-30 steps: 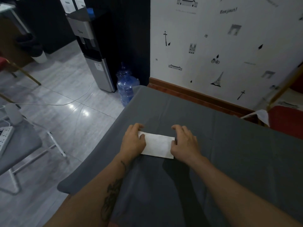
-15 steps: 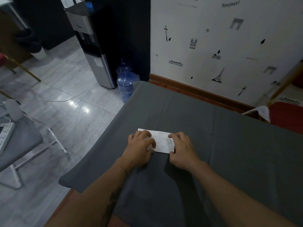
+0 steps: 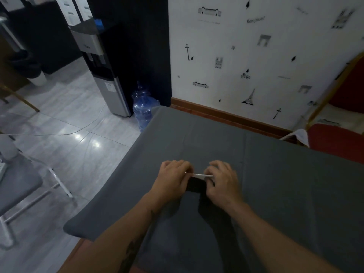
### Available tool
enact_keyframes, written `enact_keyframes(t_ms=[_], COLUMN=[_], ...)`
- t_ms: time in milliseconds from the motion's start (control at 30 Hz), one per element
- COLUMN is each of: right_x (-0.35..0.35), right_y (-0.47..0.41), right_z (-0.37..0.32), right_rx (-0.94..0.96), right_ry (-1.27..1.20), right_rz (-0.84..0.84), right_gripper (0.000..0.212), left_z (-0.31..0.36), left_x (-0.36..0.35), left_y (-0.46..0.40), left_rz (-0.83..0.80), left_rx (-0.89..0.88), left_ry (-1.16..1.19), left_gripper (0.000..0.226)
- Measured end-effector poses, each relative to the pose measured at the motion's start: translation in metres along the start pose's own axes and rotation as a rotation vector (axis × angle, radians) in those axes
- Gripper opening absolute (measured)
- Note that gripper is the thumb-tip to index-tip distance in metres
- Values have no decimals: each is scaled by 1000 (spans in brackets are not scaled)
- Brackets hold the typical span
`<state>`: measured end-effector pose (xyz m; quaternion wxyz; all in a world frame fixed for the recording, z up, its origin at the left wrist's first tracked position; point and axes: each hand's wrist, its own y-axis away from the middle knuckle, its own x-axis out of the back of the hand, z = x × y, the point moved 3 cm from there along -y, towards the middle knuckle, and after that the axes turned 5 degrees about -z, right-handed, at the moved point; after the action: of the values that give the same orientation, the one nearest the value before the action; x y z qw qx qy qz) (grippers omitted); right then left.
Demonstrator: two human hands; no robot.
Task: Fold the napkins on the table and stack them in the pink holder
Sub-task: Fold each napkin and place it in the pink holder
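Grey cloth covers the counter [image 3: 275, 194], where the left hand [image 3: 173, 180] and right hand [image 3: 221, 183] each pinch an end of 1 white napkin [image 3: 201, 175], seen edge-on between them.

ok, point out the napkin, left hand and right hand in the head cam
napkin [image 3: 201, 175], head view, thin white edge showing between the hands.
left hand [image 3: 173, 179], head view, back of hand.
right hand [image 3: 222, 181], head view, back of hand.

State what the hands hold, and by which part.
Both hands, left hand and right hand, pinch the thin white paper napkin by its opposite short ends.
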<state>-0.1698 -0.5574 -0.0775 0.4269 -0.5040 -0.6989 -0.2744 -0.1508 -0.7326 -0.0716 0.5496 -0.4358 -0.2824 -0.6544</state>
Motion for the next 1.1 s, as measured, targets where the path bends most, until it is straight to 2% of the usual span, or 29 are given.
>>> enact_keyframes(t_ms=[133, 267, 367, 433, 567, 633, 700, 767, 833, 900, 1033, 1100], right_x=[36, 76, 107, 128, 167, 184, 200, 212, 220, 225, 239, 250], right_y=[16, 51, 83, 110, 163, 187, 211, 230, 245, 259, 275, 284], right_z=[16, 43, 62, 79, 125, 150, 173, 194, 211, 227, 260, 274], right_rx=[-46, -55, -40, -61, -241, -401, -589, -741, -843, -854, -797, -811], right_ry=[-125, -151, -138, -203, -516, -824, -1151, -1360, -1389, -1379, -1435, -1355], right_rz=[110, 230, 243, 215, 187, 206, 232, 231, 190, 165, 245, 297], right_gripper=[15, 20, 14, 18, 31, 35, 30, 33, 35, 31, 34, 33], left_z=[25, 69, 116, 156, 229, 262, 299, 334, 363, 392, 431, 443], left_x=[-7, -24, -38, -47, -65, -74, -84, -93, -101, -110, -128, -138], left_y=[-6, -25, -42, -55, -73, -75, -74, -70, -66, -64, -59, -57], left_rz=[-48, -45, 12, 45, 72, 49, 9, -18, -42, -78, -108, -120], left_rx=[-64, -116, -154, -165, -189, -216, -235, -270, -270, -229, -189, -200], left_ry=[35, 11, 42, 102, 226, 251, 349, 449, 515, 533, 544, 535], left_gripper=[14, 5, 14, 18, 22, 23, 25, 29, 27, 24, 22, 25])
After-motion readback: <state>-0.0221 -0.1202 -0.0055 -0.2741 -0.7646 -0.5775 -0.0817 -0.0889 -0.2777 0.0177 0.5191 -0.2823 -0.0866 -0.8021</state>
